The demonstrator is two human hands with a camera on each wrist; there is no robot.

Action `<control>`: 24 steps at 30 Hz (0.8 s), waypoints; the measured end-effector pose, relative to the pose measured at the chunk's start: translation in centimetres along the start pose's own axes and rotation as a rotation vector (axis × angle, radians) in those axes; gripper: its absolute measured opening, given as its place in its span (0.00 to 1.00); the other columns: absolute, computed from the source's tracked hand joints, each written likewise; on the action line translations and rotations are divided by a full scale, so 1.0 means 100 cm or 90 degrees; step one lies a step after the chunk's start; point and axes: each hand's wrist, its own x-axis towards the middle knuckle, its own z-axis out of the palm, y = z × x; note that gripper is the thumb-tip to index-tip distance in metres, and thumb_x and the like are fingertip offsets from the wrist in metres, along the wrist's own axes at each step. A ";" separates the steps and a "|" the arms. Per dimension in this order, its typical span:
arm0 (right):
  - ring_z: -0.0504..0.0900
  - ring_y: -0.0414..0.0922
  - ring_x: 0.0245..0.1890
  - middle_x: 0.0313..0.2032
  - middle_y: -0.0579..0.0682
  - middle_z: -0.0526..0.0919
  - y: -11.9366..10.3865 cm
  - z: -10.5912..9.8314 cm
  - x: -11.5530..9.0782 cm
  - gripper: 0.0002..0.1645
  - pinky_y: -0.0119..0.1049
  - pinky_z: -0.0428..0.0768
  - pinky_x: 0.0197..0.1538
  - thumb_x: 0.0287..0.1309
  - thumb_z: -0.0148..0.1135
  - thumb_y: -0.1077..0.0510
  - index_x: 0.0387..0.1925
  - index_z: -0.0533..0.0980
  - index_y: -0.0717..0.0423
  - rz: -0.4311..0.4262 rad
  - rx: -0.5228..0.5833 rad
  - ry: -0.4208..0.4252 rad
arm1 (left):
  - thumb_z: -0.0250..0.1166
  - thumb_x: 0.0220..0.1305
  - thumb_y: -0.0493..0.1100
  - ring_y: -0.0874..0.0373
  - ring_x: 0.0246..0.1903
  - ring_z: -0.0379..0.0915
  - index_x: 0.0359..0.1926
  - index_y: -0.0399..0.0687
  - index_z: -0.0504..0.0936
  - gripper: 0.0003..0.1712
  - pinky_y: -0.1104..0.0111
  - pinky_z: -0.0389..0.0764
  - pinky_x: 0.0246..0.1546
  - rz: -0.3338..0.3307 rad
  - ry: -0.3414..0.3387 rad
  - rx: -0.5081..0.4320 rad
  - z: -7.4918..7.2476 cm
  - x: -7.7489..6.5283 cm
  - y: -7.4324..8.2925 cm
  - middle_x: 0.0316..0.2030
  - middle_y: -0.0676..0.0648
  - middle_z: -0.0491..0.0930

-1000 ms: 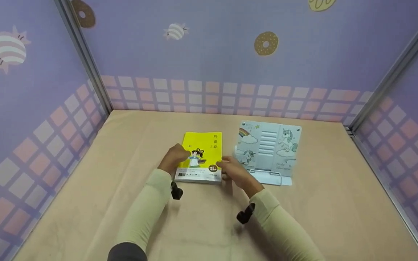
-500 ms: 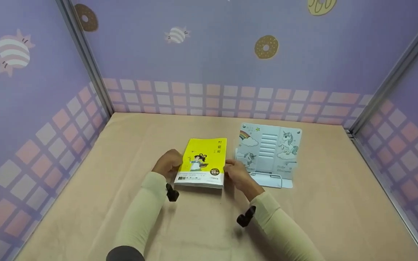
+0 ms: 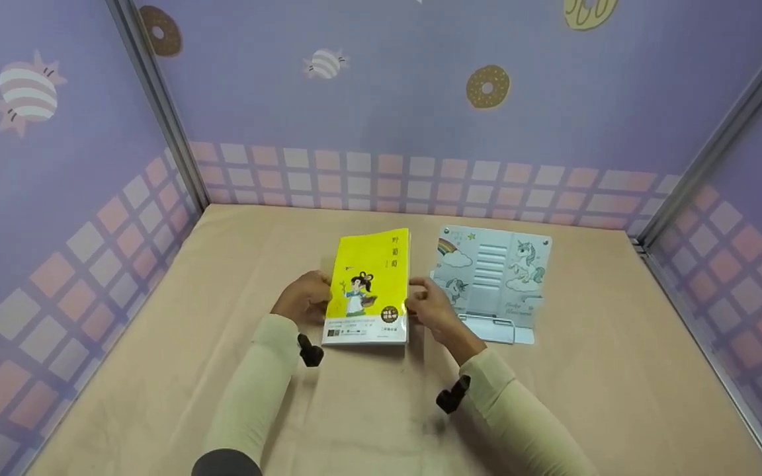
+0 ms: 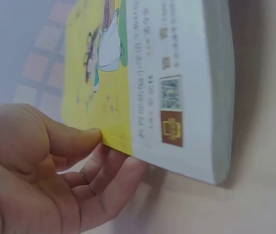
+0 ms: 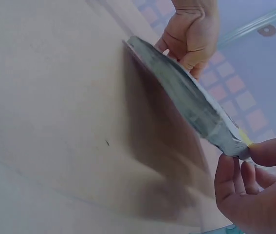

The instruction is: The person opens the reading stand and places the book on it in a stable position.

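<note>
A yellow paperback book (image 3: 371, 277) with a drawn girl on its cover and a white band along the bottom is held between both hands, its top tilted up. My left hand (image 3: 304, 296) grips its left edge; in the left wrist view the thumb (image 4: 77, 141) lies at the cover's edge and the fingers are underneath. On the opposite side, my right hand (image 3: 435, 312) pinches the right edge, thumb above and fingers below in the right wrist view. The book's bottom page edge (image 5: 186, 100) shows there, above a shadow on the cloth.
Just right of the right hand stands a pale blue book stand (image 3: 490, 277) with unicorn pictures and a wire holder at its foot. A beige cloth (image 3: 592, 390) covers the table. Purple patterned panels (image 3: 387, 99) enclose the back and sides.
The book has gone from lying nearly flat to tilted, its top edge raised toward the camera. The left hand has shifted slightly left and the book stand keeps its place.
</note>
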 end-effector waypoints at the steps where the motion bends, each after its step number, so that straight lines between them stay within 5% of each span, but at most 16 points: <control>1: 0.78 0.45 0.33 0.35 0.50 0.74 -0.002 -0.001 -0.001 0.26 0.46 0.80 0.44 0.60 0.54 0.64 0.60 0.66 0.49 -0.013 -0.001 0.002 | 0.51 0.59 0.32 0.51 0.37 0.79 0.54 0.48 0.69 0.21 0.63 0.79 0.34 -0.001 -0.006 -0.029 0.000 0.000 0.002 0.46 0.43 0.79; 5: 0.81 0.46 0.35 0.36 0.51 0.73 -0.011 -0.008 -0.005 0.26 0.47 0.81 0.45 0.61 0.55 0.63 0.60 0.66 0.47 -0.050 -0.009 0.008 | 0.50 0.59 0.32 0.50 0.41 0.78 0.55 0.52 0.68 0.22 0.60 0.78 0.42 0.024 -0.008 -0.061 -0.001 -0.003 0.010 0.48 0.44 0.79; 10: 0.81 0.47 0.36 0.41 0.53 0.72 -0.020 -0.023 -0.005 0.26 0.48 0.82 0.43 0.61 0.55 0.63 0.60 0.66 0.45 -0.091 -0.040 0.036 | 0.52 0.61 0.33 0.51 0.44 0.78 0.56 0.50 0.67 0.22 0.59 0.71 0.52 0.118 -0.006 0.004 0.001 -0.005 0.024 0.49 0.44 0.79; 12: 0.80 0.47 0.36 0.42 0.54 0.72 -0.023 -0.030 -0.005 0.27 0.48 0.82 0.43 0.61 0.55 0.64 0.61 0.67 0.45 -0.112 -0.056 0.048 | 0.52 0.63 0.34 0.51 0.44 0.79 0.56 0.51 0.66 0.20 0.59 0.72 0.48 0.150 -0.002 0.024 0.003 -0.005 0.030 0.49 0.44 0.79; 24: 0.79 0.49 0.44 0.45 0.53 0.74 -0.036 -0.081 -0.012 0.26 0.42 0.81 0.43 0.61 0.54 0.59 0.61 0.69 0.40 -0.212 -0.144 0.154 | 0.56 0.66 0.36 0.50 0.42 0.78 0.53 0.53 0.67 0.16 0.56 0.84 0.37 0.295 0.035 -0.090 0.040 -0.016 0.070 0.47 0.44 0.73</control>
